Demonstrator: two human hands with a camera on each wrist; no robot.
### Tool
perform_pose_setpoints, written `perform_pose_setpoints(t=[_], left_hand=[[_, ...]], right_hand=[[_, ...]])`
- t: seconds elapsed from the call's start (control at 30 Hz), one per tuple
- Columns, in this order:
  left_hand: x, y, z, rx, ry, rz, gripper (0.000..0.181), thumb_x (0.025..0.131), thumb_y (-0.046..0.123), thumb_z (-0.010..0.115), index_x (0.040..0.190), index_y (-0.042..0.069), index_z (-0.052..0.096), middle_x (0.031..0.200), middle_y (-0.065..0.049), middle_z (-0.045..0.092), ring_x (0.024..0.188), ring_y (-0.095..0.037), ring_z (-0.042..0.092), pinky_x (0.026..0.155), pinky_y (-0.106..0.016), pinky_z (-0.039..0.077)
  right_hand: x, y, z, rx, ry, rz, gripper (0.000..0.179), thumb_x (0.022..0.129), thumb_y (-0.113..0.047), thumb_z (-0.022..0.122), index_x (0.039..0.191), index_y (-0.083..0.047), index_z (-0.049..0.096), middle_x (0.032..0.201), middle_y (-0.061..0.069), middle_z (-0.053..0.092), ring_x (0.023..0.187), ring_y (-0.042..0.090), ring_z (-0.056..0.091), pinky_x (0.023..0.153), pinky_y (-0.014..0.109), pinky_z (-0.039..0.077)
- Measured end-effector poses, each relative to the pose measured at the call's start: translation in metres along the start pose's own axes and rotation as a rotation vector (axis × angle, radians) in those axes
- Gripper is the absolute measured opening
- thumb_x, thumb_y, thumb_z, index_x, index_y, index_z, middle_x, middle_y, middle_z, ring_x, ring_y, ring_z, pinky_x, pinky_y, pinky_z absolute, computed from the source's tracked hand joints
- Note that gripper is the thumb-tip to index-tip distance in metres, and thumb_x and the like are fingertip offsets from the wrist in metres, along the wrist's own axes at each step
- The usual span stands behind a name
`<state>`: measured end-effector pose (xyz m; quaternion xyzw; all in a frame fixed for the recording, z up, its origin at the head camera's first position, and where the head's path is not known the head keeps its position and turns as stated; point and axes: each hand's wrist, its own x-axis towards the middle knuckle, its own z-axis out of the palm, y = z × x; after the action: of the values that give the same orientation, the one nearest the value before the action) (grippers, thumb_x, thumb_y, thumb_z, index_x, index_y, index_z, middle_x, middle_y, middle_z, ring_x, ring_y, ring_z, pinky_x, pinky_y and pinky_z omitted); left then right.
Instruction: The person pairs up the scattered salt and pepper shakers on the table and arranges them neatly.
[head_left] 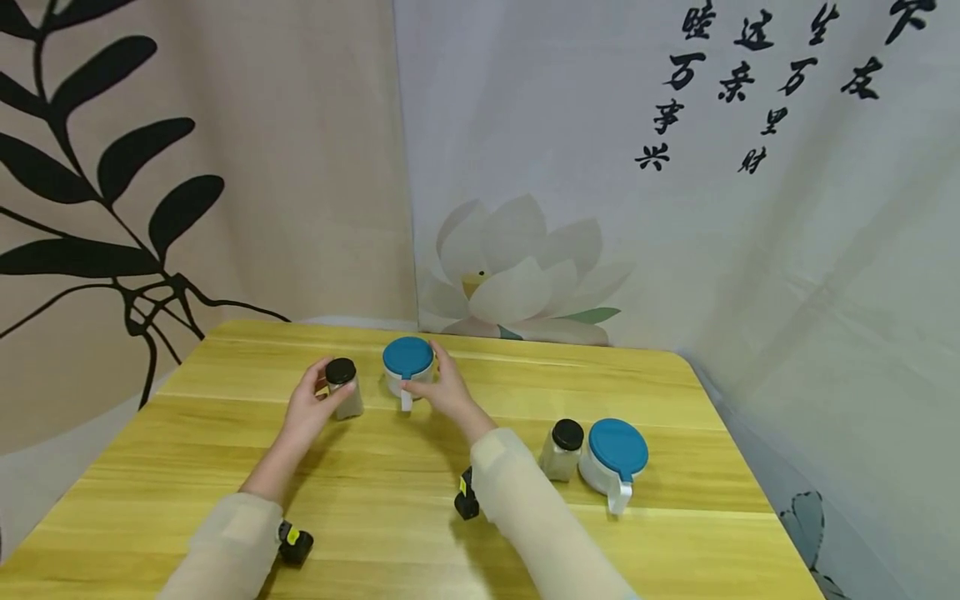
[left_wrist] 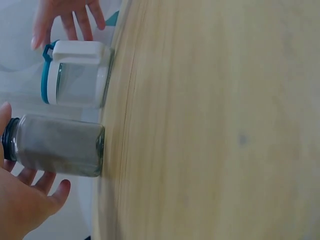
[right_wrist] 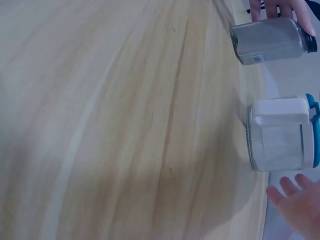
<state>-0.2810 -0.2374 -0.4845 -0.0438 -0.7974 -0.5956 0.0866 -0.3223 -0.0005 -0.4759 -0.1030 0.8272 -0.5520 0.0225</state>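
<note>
At the table's back left, my left hand point(head_left: 309, 404) holds a glass jar with a black lid point(head_left: 349, 405) point(left_wrist: 60, 146), thumb on one side and fingers on the other. The jar stands upright. Just right of it is a clear jar with a blue lid and white handle point(head_left: 408, 357) point(right_wrist: 280, 140), the handle facing me. My right hand point(head_left: 450, 393) point(right_wrist: 300, 207) is spread around its right side, thumb near the handle. In the right wrist view a gap shows between these fingertips and the glass.
A second black-lidded jar point(head_left: 561, 454) and a second blue-lidded jar point(head_left: 617, 450) stand side by side on the wooden table point(head_left: 390, 533), right of my right forearm. A hanging cloth point(head_left: 315, 167) with printed plants and characters rises behind the table's back edge.
</note>
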Motion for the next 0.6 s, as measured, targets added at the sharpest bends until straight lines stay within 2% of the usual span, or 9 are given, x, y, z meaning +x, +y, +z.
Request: perform_pose_setpoints(t=[0.13,0.3,0.37,0.47,0.6], left_hand=[[0.001,0.003,0.001,-0.011,-0.009,-0.016,0.078,0.092,0.027,0.067,0.151,0.002,0.022,0.143,-0.028,0.033,0.127,-0.043,0.034,0.103,-0.056,0.029],[-0.009,0.029,0.003,-0.031,-0.021,-0.04,0.074,0.093,0.018,0.064,0.15,-0.002,0.021,0.144,-0.032,0.03,0.128,-0.047,0.032,0.103,-0.057,0.029],[-0.011,0.035,0.003,-0.031,-0.021,-0.044,0.072,0.094,0.015,0.063,0.149,-0.004,0.021,0.143,-0.033,0.03,0.128,-0.048,0.032,0.103,-0.057,0.03],[-0.007,0.027,0.003,-0.041,-0.015,-0.055,0.073,0.093,0.017,0.064,0.15,-0.001,0.021,0.144,-0.032,0.029,0.129,-0.047,0.031,0.103,-0.056,0.031],[0.002,0.009,0.004,-0.026,-0.002,-0.073,0.075,0.093,0.026,0.065,0.152,0.006,0.023,0.146,-0.028,0.03,0.13,-0.045,0.032,0.1,-0.056,0.034]], right_hand=[[0.002,-0.001,0.0,0.006,-0.002,-0.003,0.09,0.082,-0.028,0.078,0.153,-0.018,0.024,0.153,0.01,0.028,0.135,0.035,0.032,0.103,0.052,0.034],[0.005,0.003,0.002,-0.003,-0.011,-0.004,0.088,0.083,-0.027,0.077,0.152,-0.016,0.025,0.153,0.012,0.027,0.135,0.036,0.032,0.103,0.052,0.033],[0.005,0.003,0.003,-0.003,-0.012,-0.002,0.087,0.083,-0.027,0.077,0.152,-0.015,0.025,0.153,0.012,0.027,0.135,0.036,0.032,0.104,0.052,0.033],[0.006,0.002,0.004,0.008,-0.012,0.003,0.088,0.083,-0.026,0.077,0.153,-0.014,0.024,0.153,0.012,0.027,0.135,0.036,0.031,0.104,0.052,0.033],[0.007,0.002,0.005,0.007,-0.01,0.004,0.089,0.083,-0.025,0.077,0.153,-0.011,0.023,0.152,0.013,0.028,0.135,0.034,0.031,0.105,0.051,0.032]])
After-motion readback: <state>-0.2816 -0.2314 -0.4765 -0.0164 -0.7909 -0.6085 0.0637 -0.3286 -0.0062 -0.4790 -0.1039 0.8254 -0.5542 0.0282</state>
